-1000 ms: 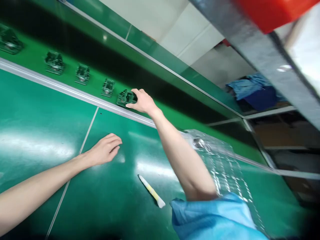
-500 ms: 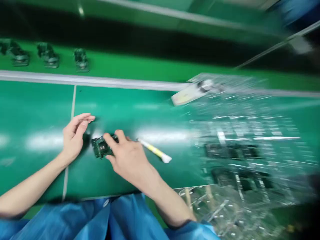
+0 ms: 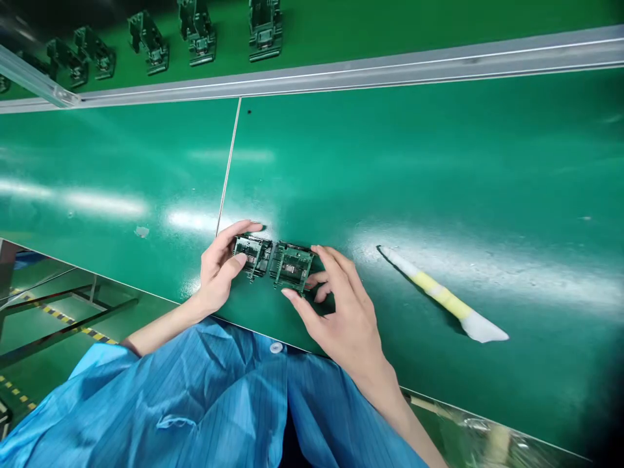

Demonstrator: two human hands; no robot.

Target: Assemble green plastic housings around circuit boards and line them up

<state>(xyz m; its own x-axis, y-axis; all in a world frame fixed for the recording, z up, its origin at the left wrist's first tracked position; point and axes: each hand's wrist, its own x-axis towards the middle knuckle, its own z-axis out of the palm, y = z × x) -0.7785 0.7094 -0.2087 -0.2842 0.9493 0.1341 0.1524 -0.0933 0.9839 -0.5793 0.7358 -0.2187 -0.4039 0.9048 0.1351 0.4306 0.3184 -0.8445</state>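
A dark green circuit board assembly in two joined-looking halves is between my hands, just above or on the green bench; I cannot tell which. My left hand [image 3: 218,273] grips the left half [image 3: 253,253], thumb on its face and fingers behind its far edge. The right half [image 3: 292,266] sits between the thumb and forefinger of my right hand [image 3: 346,309], with the other fingers curled at its side. To the right lies a white stick tool wrapped with yellow tape [image 3: 441,294], apart from both hands.
Behind a metal rail [image 3: 351,77], several similar board assemblies [image 3: 266,29] stand in a row on a green strip. A pale seam [image 3: 228,169] crosses the bench top [image 3: 463,182]. Clear plastic [image 3: 487,432] shows below the bench's front edge at right.
My left hand has gone from hovering beside the board assembly to gripping it. My right hand has shifted to its right end. The view has swung left, so the clear trays at right are gone from sight.
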